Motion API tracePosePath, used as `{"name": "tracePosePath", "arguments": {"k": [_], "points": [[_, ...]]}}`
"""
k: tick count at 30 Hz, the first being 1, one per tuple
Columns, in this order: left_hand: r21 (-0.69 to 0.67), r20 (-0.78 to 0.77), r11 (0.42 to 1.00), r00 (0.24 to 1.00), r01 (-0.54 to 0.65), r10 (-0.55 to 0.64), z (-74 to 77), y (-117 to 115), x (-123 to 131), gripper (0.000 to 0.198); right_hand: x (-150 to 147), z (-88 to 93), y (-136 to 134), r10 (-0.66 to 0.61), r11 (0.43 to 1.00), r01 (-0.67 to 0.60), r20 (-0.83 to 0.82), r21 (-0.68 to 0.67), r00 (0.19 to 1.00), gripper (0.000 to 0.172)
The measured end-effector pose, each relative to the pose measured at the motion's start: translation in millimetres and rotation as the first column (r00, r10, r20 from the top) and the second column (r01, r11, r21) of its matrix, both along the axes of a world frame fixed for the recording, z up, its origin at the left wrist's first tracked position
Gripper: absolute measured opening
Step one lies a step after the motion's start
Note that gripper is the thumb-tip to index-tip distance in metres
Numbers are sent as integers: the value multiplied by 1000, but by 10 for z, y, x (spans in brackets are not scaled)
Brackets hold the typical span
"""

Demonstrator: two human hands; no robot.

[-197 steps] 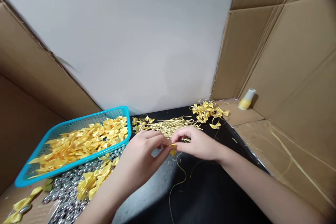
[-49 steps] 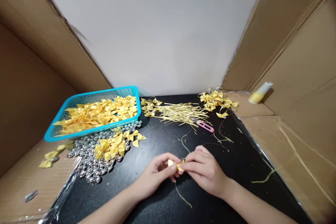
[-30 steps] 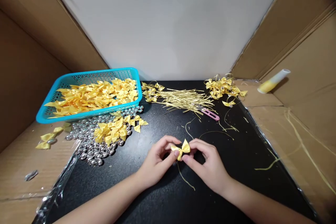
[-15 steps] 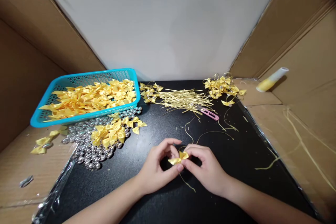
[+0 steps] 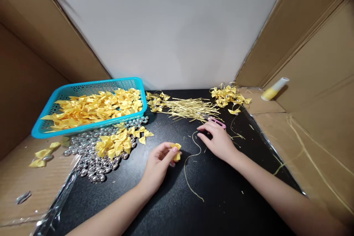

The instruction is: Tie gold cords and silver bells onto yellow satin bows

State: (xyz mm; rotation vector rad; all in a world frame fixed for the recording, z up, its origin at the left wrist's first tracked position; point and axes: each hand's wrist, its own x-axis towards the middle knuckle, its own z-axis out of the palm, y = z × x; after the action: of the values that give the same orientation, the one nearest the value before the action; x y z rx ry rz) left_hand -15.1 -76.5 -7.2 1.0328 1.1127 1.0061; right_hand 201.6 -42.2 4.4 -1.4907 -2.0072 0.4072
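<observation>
In my left hand (image 5: pixel 159 164) a yellow ribbon bow (image 5: pixel 176 152) is pinched between thumb and fingers, low over the black table. My right hand (image 5: pixel 217 142) is farther right, palm down, its thumb and index finger slightly apart with nothing visibly gripped. A thin pale cord (image 5: pixel 186 179) curves along the table between the hands, its upper end at the right fingertips. Just beyond the right hand lie pink-handled thread snips (image 5: pixel 217 121), partly covered by that hand, against a pile of gold twist ties (image 5: pixel 190 108).
A blue basket (image 5: pixel 44 114) full of yellow bows stands at back left. Silver beads (image 5: pixel 92 167) and loose bows (image 5: pixel 116 145) lie before it. Bows with ties are heaped at back right (image 5: pixel 228 96). A yellow-white tube (image 5: pixel 275 88) leans on the right; cardboard walls flank the table (image 5: pixel 155 214).
My hands have parted. The left keeps the bow and has turned it, moving slightly left. The right has let go and moved up and right toward the snips. The cord now lies free of the bow.
</observation>
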Motion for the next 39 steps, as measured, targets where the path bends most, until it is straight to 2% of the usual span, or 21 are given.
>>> {"name": "tracePosePath", "arguments": {"k": [4,8,11,12,13,15,17,19,21,23,27,31,35,39], "points": [[10,26,999,999,-33,33,-18,14,1,28,-124,-26,127,95,995,-96,91,7,991,9],[16,71,999,997,-40,39,-24,14,-12,28,-231,-35,-86,284,957,-289,125,26,951,12],[9,116,997,991,-75,74,-32,20,-13,29,-125,-9,-264,435,895,-443,118,52,893,14],[5,126,996,988,-89,87,-35,23,-12,29,-67,11,-299,449,887,-457,100,67,888,15],[1,134,995,986,-99,98,-38,26,-9,29,-10,35,-319,429,896,-435,78,87,900,15],[-2,141,994,984,-109,108,-43,31,-3,29,81,88,-311,277,955,-282,64,94,959,14],[2,140,994,984,-109,107,-43,35,2,29,111,130,-249,89,994,-96,144,47,986,12],[10,138,994,985,-110,108,-39,37,5,28,77,156,-155,6,1000,-4,264,-7,964,10],[17,133,994,986,-107,104,-35,37,2,28,3,177,-44,33,999,-24,349,-29,937,7],[25,124,995,988,-98,95,-36,37,-5,29,-74,209,79,124,992,-114,414,-50,902,6],[34,109,996,991,-78,74,-54,43,-24,28,-151,296,312,354,934,-319,516,-159,780,12],[40,96,997,994,-59,55,-70,49,-30,29,-144,324,416,455,888,-397,554,-230,697,14],[52,73,998,996,-48,44,-69,53,-29,30,-79,362,438,493,869,-422,538,-258,684,12],[50,63,998,997,-49,46,-74,60,-37,31,15,508,506,468,884,-392,481,-257,741,13]]}}
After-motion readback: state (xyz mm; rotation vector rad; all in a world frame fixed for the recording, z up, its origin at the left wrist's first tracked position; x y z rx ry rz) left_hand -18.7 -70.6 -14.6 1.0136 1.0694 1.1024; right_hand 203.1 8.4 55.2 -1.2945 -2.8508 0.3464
